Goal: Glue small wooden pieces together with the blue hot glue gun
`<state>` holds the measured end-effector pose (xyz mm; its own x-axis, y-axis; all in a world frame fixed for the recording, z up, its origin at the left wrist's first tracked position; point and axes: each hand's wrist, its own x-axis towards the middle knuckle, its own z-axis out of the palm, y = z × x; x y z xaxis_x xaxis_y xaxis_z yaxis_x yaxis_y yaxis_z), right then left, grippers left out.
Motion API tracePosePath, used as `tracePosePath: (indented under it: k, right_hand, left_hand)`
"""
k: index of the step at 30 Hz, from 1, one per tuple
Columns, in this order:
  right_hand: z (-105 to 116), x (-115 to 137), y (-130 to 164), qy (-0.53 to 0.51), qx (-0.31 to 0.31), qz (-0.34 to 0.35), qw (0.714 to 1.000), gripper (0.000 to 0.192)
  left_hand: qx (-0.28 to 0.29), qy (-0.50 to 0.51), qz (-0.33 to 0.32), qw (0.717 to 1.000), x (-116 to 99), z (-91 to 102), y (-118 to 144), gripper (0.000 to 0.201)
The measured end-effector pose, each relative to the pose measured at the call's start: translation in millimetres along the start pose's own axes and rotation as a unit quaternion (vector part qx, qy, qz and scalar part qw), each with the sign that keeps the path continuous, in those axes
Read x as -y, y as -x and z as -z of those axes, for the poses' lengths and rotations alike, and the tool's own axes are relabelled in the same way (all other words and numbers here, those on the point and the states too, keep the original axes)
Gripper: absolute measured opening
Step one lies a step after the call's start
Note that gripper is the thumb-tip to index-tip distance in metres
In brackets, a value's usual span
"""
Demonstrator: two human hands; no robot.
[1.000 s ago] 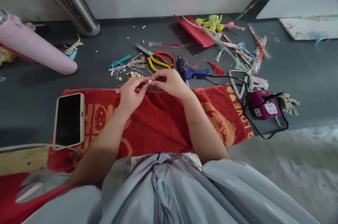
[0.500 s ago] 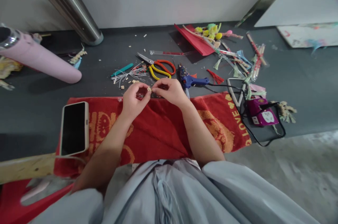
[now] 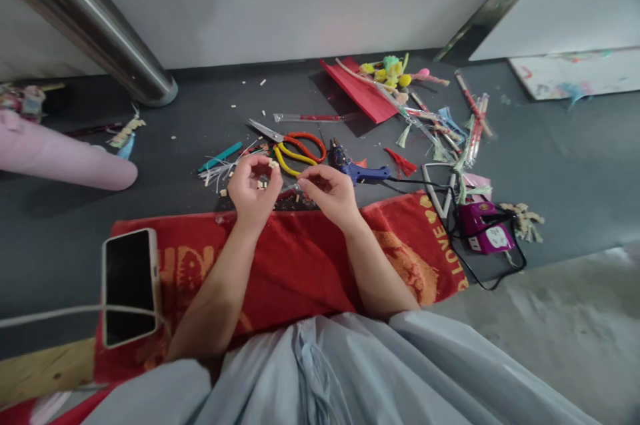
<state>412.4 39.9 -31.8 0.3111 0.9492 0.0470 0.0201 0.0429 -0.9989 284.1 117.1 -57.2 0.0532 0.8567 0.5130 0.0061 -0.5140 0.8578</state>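
Head view of two bare hands above the far edge of a red towel point(image 3: 300, 258) spread on a dark desk point(image 3: 575, 165). A small pale bead point(image 3: 273, 163) sits at the fingertips of the left hand point(image 3: 254, 188), pinched between thumb and forefinger, with a few more like beads resting in the cupped palm; their exact number is too small to count. The right hand point(image 3: 327, 190) lies just beside the left, its thumb and forefinger drawn together; whether they clamp a thread or anything else cannot be told. Just beyond the hands lie one pair of scissors point(image 3: 293, 143) with red and yellow handles, one blue glue gun point(image 3: 357, 168) with a black cord, and a scatter of loose beads and pale strands. One phone point(image 3: 129, 286) lies on the left end of the towel. One purple power socket point(image 3: 485, 231) sits at the right, one pink roll point(image 3: 65, 158) at the left.
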Motion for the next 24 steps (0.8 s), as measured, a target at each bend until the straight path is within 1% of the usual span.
tracePosePath:
  k: [2,4,5,6,8,10,11,13,18,22,24]
  right_hand:
    - [2,1,0,0.039,0.015,0.002,0.999,0.016]
    - [5,4,1,0.121,0.038,0.001,0.992,0.015]
    - [7,5,1,0.173,0.054,-0.002,0.983,0.014]
    - [8,7,1,0.228,0.074,-0.006,0.971,0.013]
    - [9,10,2,0.328,0.118,-0.016,0.937,0.012]
    - [9,12,3,0.398,0.148,-0.023,0.905,0.013]
    - [8,12,3,0.42,0.153,-0.026,0.894,0.013]
    - [7,11,5,0.448,0.152,-0.027,0.881,0.016]
    - [7,6,6,0.479,0.166,-0.026,0.862,0.018]
    - [6,4,7,0.515,0.159,-0.03,0.842,0.016]
    - [6,3,7,0.519,0.151,-0.025,0.841,0.015]
  left_hand:
    - [-0.005,-0.001,-0.009,1.0,4,3.0,1,0.014]
    - [-0.011,-0.003,-0.011,1.0,7,5.3,2,0.013]
    - [-0.012,-0.003,-0.012,1.0,8,5.8,1,0.013]
    - [-0.012,-0.001,-0.012,1.0,9,5.8,1,0.013]
    - [-0.009,0.01,-0.014,1.0,11,4.9,-1,0.013]
    - [-0.006,0.026,-0.017,0.999,13,3.3,-3,0.014]
    - [-0.004,0.032,-0.018,0.999,13,2.5,-4,0.014]
    - [-0.001,0.038,-0.013,0.999,14,1.2,-5,0.013]
    - [0.009,0.026,0.006,1.0,14,-0.7,-5,0.01]
    - [0.011,0.005,0.033,0.999,11,-2.6,-5,0.015]
    - [0.012,0.007,0.044,0.999,9,-3.5,-5,0.018]
